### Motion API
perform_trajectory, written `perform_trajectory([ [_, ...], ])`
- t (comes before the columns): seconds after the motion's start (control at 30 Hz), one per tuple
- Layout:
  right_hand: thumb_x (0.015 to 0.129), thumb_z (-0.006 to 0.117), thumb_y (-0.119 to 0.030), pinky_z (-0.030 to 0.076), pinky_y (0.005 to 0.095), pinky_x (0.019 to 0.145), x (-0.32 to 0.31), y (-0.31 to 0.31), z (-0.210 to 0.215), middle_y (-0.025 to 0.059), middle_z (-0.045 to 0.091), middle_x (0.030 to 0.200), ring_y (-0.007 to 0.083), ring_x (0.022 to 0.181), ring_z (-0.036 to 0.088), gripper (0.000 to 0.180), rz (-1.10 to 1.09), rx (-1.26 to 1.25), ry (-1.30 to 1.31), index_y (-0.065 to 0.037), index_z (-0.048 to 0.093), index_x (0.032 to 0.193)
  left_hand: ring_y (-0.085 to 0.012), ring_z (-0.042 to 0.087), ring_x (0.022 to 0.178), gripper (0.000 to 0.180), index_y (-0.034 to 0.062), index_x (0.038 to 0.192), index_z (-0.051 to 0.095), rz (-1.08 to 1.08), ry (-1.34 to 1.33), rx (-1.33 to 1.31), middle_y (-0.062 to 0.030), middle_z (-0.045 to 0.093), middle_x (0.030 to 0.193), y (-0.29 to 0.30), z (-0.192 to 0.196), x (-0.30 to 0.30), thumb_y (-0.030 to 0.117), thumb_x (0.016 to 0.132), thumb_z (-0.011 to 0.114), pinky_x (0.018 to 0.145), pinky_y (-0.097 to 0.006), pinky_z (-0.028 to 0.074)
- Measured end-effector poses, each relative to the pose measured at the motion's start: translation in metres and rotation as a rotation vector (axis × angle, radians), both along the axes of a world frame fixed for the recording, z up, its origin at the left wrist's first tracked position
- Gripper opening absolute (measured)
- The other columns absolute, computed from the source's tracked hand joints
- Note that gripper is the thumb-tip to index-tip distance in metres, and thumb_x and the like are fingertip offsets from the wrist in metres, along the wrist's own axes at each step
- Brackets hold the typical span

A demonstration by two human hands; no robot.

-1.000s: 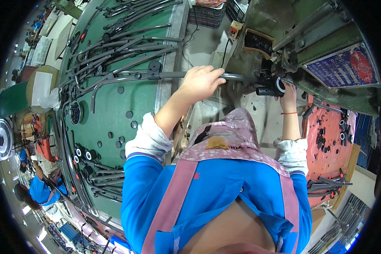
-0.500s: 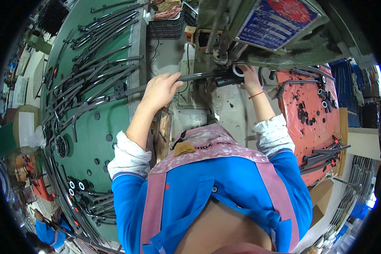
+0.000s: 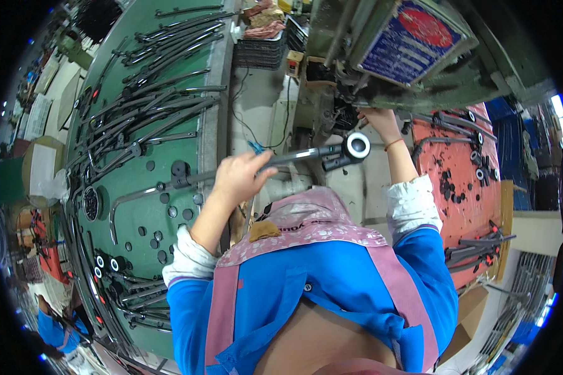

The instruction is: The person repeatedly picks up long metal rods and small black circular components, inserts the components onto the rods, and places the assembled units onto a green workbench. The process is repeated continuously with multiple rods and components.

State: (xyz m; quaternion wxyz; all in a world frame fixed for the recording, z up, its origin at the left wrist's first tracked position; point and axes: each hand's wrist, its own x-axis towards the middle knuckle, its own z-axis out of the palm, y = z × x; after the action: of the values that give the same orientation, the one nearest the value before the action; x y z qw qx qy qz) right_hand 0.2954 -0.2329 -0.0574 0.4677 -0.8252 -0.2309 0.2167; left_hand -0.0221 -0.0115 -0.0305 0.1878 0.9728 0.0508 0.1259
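Note:
My left hand point(image 3: 241, 177) is wrapped round a long dark metal tube point(image 3: 209, 178). The tube's bent end lies over the green table at the left. A black clamp-like fitting point(image 3: 180, 174) sits along it, and its right end carries a black joint with a white-faced ring point(image 3: 357, 145), held in the air in front of my apron. My right hand point(image 3: 383, 124) is off the tube, up beside the green machine point(image 3: 413, 94). Its fingers are bent together near a dark recess point(image 3: 344, 117) of the machine; anything between the fingertips is too small to make out.
Many similar tubes lie on the green table point(image 3: 145, 219), with black caps and a round bowl point(image 3: 91, 204) of small parts. A red-covered table point(image 3: 431, 164) at the right bears tubes and small black pieces. Black crates point(image 3: 258, 54) stand behind. Another person point(image 3: 57, 328) is at the far lower left.
The tube's ringed end has come away from the machine toward my body. My right hand has let go of it and stays up at the machine; my left hand keeps its hold.

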Motion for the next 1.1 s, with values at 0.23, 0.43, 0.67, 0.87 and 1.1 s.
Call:
perform_trajectory([
  [0.23, 0.089, 0.062, -0.02, 0.052, 0.0379, 0.073, 0.089, 0.099, -0.05, 0.0134, 0.069, 0.092, 0.0287, 0.081, 0.065, 0.022, 0.278, -0.336, -0.662, 0.0, 0.068, 0.096, -0.0313, 0.061, 0.069, 0.037, 0.0126, 0.113, 0.065, 0.109, 0.108, -0.06, -0.0094, 0.058, 0.075, -0.026, -0.022, -0.041, 0.035, 0.084, 0.069, 0.058, -0.043, 0.046],
  [0.43, 0.086, 0.064, -0.022, 0.05, 0.0428, 0.077, 0.124, 0.162, -0.084, 0.0183, 0.067, 0.093, 0.0364, 0.088, 0.062, 0.023, 0.462, -0.397, -0.784, -0.001, 0.068, 0.095, -0.031, 0.061, 0.068, 0.036, 0.012, 0.112, 0.065, 0.21, 0.178, -0.142, -0.0105, 0.058, 0.072, -0.053, -0.018, -0.048, 0.036, 0.085, 0.068, 0.058, -0.043, 0.047],
  [0.67, 0.089, 0.063, -0.024, 0.05, 0.0469, 0.078, 0.118, 0.145, -0.06, 0.0208, 0.065, 0.092, 0.0392, 0.087, 0.062, 0.027, 0.525, -0.367, -0.722, 0.002, 0.064, 0.097, -0.0334, 0.062, 0.069, 0.031, 0.0141, 0.109, 0.06, 0.322, 0.253, -0.168, -0.011, 0.058, 0.072, -0.067, -0.028, -0.04, 0.039, 0.09, 0.061, 0.057, -0.046, 0.046],
  [0.87, 0.089, 0.063, -0.024, 0.05, 0.0462, 0.078, 0.121, 0.129, -0.054, 0.0198, 0.065, 0.092, 0.0383, 0.087, 0.062, 0.026, 0.51, -0.356, -0.75, 0.001, 0.064, 0.097, -0.0357, 0.063, 0.073, 0.029, 0.0133, 0.102, 0.057, 0.325, 0.247, -0.193, -0.0124, 0.061, 0.075, -0.065, -0.029, -0.03, 0.04, 0.091, 0.058, 0.06, -0.048, 0.047],
  [1.1, 0.089, 0.063, -0.023, 0.05, 0.0453, 0.079, 0.117, 0.122, -0.051, 0.0186, 0.065, 0.092, 0.0372, 0.087, 0.062, 0.025, 0.504, -0.338, -0.769, 0.0, 0.065, 0.097, -0.0341, 0.062, 0.068, 0.029, 0.0139, 0.103, 0.057, 0.239, 0.17, -0.17, -0.0109, 0.058, 0.069, -0.062, -0.041, -0.03, 0.039, 0.09, 0.061, 0.056, -0.047, 0.045],
])
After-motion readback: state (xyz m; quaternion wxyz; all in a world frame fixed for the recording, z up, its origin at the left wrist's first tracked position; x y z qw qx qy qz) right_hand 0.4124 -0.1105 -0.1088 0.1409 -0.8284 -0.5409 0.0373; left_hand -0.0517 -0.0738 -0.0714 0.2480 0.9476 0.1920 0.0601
